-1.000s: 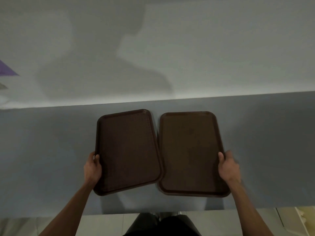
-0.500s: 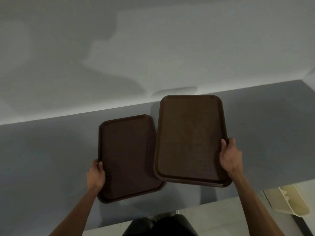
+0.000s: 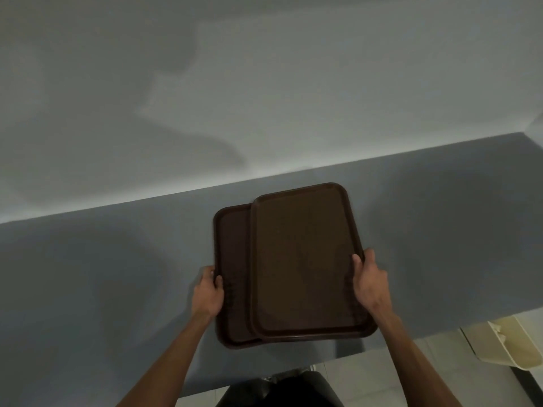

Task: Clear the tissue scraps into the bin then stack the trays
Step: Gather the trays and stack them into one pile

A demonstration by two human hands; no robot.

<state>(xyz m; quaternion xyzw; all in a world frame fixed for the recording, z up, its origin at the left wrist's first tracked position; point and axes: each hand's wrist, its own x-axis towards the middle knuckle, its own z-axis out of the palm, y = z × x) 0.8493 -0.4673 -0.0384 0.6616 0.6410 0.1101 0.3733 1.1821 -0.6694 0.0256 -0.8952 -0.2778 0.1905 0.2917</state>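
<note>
Nearest the viewer, a cream bin stands on the floor at the right, below the tabletop edge. On that grey tabletop, the left hand has its grip clamped on the lower tray at its left rim. Right hand clamps the right rim of the upper tray, which overlaps the lower one and reaches farther toward the wall.

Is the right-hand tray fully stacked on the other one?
Not yet: the upper tray, held by the right hand, overlaps the lower tray, whose left strip shows.
</note>
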